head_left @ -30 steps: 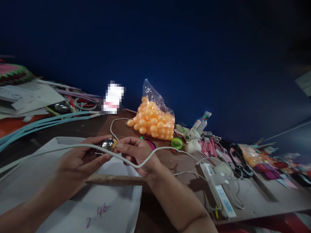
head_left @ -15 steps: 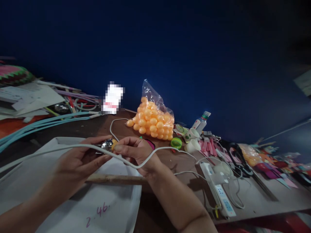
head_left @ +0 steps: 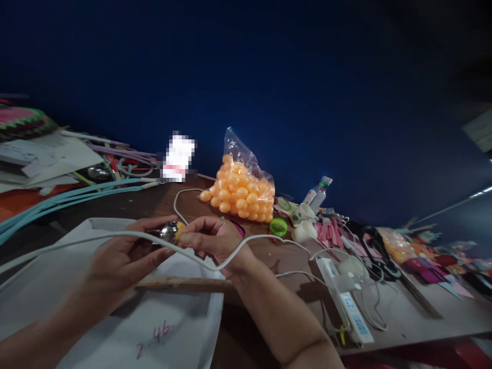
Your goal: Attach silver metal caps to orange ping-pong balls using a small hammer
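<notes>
Between my two hands is a shiny silver rounded piece (head_left: 167, 232); whether it is a spoon bowl or a ball I cannot tell. My left hand (head_left: 128, 256) is closed on it from the left, thumb below and fingers above. Against its right side sits a small orange ball (head_left: 180, 229), mostly hidden by fingers. The thumb and forefinger of my right hand (head_left: 213, 241) pinch together at that ball. A white cable (head_left: 126, 233) passes in front of both hands. Beneath them, a wooden stick (head_left: 184, 283) lies across a white container (head_left: 103, 333) marked with handwritten numbers.
A clear bag of orange balls (head_left: 246, 192) stands behind my hands. Rightward are a green round item (head_left: 278, 226), paper cups (head_left: 305, 232), a bottle (head_left: 320, 192) and a power strip (head_left: 348, 302). Light-blue tubes (head_left: 77, 197) and papers (head_left: 57, 154) lie left, near a bright blurred-out screen (head_left: 179, 158).
Almost nothing differs. Both hands keep their hold, and the silver piece has turned or shifted very slightly; the view has tilted a little.
</notes>
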Tool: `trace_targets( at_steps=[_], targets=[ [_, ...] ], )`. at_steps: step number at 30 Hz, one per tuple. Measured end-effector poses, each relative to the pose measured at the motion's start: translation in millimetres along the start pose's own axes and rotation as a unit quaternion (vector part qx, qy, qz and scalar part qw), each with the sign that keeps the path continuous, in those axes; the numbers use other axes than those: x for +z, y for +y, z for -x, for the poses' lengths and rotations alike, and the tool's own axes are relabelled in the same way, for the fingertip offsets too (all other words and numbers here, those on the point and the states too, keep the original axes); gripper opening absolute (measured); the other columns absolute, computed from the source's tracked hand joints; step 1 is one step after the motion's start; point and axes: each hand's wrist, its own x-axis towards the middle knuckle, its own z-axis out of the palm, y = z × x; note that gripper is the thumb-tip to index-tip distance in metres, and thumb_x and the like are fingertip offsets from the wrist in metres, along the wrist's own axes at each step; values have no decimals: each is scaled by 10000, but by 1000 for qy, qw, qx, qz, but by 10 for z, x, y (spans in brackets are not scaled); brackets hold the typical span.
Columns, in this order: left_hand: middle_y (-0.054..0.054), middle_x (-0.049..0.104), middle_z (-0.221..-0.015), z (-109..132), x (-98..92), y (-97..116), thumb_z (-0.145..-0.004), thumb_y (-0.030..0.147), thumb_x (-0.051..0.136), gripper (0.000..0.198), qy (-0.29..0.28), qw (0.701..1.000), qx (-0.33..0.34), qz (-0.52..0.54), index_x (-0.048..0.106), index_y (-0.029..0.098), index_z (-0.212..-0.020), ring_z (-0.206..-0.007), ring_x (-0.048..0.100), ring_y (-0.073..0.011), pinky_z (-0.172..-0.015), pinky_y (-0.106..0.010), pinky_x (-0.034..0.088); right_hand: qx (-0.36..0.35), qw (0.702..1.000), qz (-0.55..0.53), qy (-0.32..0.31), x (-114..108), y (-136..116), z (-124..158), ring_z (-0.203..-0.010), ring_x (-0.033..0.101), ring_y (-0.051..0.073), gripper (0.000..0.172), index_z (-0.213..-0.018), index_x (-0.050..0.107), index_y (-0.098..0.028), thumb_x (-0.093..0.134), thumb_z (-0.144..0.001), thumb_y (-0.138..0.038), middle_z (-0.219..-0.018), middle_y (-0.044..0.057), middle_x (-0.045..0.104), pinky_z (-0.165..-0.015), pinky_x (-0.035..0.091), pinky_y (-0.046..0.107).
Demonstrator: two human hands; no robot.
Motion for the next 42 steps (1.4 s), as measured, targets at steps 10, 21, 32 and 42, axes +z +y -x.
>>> trace_targets(
  at_steps=[10, 21, 32, 42],
  targets=[
    [-101, 806, -1012, -7, -17, -12, -744, 522, 682, 616, 9, 1000, 16, -24, 641, 193, -1264, -681, 721, -241, -691, -380, 597, 8, 1000, 2, 20, 21, -5, -6, -455, 455, 43, 354, -721, 682, -162, 927, -526, -329, -632, -29, 685, -437, 312, 192],
    [-90, 791, -1055, 2, 27, 167, -630, 426, 728, 504, 33, 997, 13, 65, 685, 214, -1084, -852, 732, -266, -838, -386, 572, 21, 999, -13, 24, 29, 0, -18, -441, 468, 45, 400, -719, 678, -172, 947, -472, -336, -624, -35, 692, -439, 334, 191],
    [-67, 793, -976, 6, 47, 200, -595, 399, 735, 431, 59, 994, 22, 87, 695, 224, -988, -815, 731, -252, -785, -368, 589, 17, 1000, -10, 7, -1, 18, -25, -458, 501, 51, 396, -739, 683, -163, 947, -493, -327, -640, -28, 695, -457, 362, 190],
    [-84, 800, -1017, 16, 34, 208, -624, 442, 728, 486, 35, 997, 7, 68, 696, 196, -1042, -816, 731, -243, -816, -361, 588, 31, 999, -9, 18, 15, -2, -17, -456, 503, 52, 431, -734, 677, -164, 954, -462, -349, -626, -27, 684, -460, 357, 191]
  ],
)
